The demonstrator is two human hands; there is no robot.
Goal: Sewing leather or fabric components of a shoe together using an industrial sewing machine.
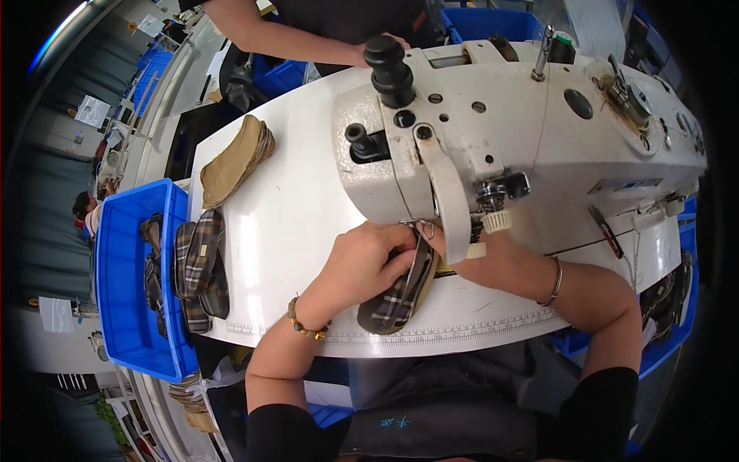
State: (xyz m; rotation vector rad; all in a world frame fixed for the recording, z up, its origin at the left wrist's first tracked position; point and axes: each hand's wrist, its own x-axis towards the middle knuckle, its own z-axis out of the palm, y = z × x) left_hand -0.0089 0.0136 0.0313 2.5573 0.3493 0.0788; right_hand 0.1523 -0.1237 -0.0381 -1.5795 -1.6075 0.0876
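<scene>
A plaid fabric shoe [390, 308] with a brown edge lies under the needle area of a white sewing machine [493, 108]. My left hand [360, 263] is closed on its left side, thumb and fingers pinching the edge close to the presser foot. From the other side my right hand [493, 263] grips the shoe's edge; one fingertip shows by the needle, while the machine's white lever [450, 200] hides most of the other fingers. The needle point and the stitching spot are hard to make out between my hands.
Tan shaped pieces [237, 160] lie stacked at the table's far left. Several plaid shoes [202, 266] are piled at its left edge beside a blue bin [138, 350]. Dark-handled snips [606, 231] rest right of the machine. Across the table stands another person, a hand [385, 45] behind the machine.
</scene>
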